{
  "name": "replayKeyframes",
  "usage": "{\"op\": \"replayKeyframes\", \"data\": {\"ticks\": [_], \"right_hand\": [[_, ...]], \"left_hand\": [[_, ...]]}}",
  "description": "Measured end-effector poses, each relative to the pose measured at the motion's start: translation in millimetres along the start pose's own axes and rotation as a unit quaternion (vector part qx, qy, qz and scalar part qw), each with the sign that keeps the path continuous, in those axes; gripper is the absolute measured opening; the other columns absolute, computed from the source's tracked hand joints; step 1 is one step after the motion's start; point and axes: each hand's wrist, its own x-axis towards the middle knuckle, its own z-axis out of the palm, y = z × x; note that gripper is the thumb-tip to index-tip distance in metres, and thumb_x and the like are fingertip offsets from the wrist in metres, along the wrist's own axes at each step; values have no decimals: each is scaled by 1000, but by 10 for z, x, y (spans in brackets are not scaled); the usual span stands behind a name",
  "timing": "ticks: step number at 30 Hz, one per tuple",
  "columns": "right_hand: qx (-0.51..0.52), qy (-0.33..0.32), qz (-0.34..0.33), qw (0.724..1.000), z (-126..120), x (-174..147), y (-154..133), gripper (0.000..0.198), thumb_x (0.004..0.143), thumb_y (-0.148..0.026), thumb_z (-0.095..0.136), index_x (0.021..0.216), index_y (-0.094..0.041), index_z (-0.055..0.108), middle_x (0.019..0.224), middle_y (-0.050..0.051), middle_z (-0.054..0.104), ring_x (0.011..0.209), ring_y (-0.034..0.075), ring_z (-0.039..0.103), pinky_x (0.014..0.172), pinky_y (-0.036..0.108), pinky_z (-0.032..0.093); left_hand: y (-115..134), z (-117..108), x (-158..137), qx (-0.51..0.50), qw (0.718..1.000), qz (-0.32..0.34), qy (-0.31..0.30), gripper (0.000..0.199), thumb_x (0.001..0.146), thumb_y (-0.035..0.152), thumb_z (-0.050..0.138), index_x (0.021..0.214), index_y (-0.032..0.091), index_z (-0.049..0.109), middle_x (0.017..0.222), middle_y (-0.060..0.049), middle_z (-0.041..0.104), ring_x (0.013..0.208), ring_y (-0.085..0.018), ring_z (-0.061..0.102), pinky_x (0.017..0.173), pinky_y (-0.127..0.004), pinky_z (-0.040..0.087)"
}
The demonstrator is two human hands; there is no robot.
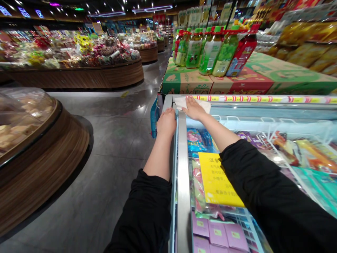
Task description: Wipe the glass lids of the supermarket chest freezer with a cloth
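My right hand [195, 109] lies with its fingers stretched flat over a white cloth [205, 105], at the far left corner of a chest freezer. The cloth rests on the freezer's light grey rim [170, 102]. Beside it, my left hand [167, 123] is closed over the left edge of the freezer, its fingertips partly hidden. A metal strip [183, 168] runs toward me along that edge. Under the glass, a yellow paper notice [218, 179] with printed characters sits below my right forearm, among colourful frozen packages [196, 138] and purple boxes [218, 233].
Behind the freezer, bottles [210, 52] stand on green and red cartons [195, 82]. A price-label strip [244, 99] follows the freezer's back rim. Left of me are grey floor tiles [116, 140], a rounded wooden display counter [52, 154] and a long stand of packaged goods [92, 52].
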Motion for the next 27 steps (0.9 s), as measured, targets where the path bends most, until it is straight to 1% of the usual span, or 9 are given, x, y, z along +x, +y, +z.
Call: {"op": "replayKeyframes", "data": {"ticks": [3,5,11,13,18,20,23,25,27], "right_hand": [[14,2,-7,1000,52,48,56,85,102,-62,33,167,-8,31,178,17,22,165,37,15,135,55,16],[17,3,-16,1000,63,77,78,84,102,-63,33,167,-9,34,178,15,24,164,38,17,135,56,16],[-4,-43,-35,998,-1,102,-8,78,104,-51,28,168,-5,30,177,16,26,164,34,19,135,53,17],[-5,-58,-34,998,-32,51,-33,76,104,-47,28,168,-5,30,177,15,25,164,34,20,135,52,19],[16,-59,-85,995,-86,-228,89,69,107,-51,25,168,-20,37,176,4,31,163,27,27,134,46,21],[13,-51,-71,996,-96,-305,162,69,107,-49,26,167,-18,39,175,5,32,162,27,28,134,46,21],[3,-39,-16,999,-91,-300,188,69,106,-46,29,166,-13,39,175,10,31,162,31,29,134,50,23],[1,-35,-2,999,-82,-261,147,69,105,-47,31,167,-15,38,175,9,29,161,33,29,133,55,24],[4,-39,-14,999,-85,-255,97,69,105,-48,32,168,-19,37,176,7,29,161,34,29,132,57,25]], "left_hand": [[8,-9,-7,-2,1000,-8,-4,48,100,0,39,137,19,63,162,-11,55,155,-19,45,128,-35,33],[13,-10,-15,-2,1000,-8,-1,48,100,0,39,136,20,64,161,-11,56,153,-19,47,127,-35,35],[3,9,-14,0,1000,-3,15,44,101,2,39,130,21,66,155,-10,61,149,-21,52,123,-34,40],[-1,13,-5,-5,1000,-3,16,42,101,3,40,128,20,67,155,-10,62,149,-21,52,123,-33,40],[-5,13,7,-15,1000,-9,10,40,102,5,41,126,23,67,156,-8,61,148,-21,53,121,-35,43],[-10,17,5,-15,1000,-11,11,40,102,5,42,128,23,67,158,-8,59,149,-21,52,121,-34,43],[-19,25,2,-19,1000,-7,17,41,102,6,41,131,22,66,159,-8,58,151,-20,51,122,-34,42],[-24,27,2,-19,1000,-8,16,42,103,6,41,131,23,66,160,-7,58,152,-19,49,122,-33,41],[-24,27,4,-19,1000,-12,12,42,103,7,41,132,24,66,160,-6,57,152,-19,49,123,-33,41]]}}
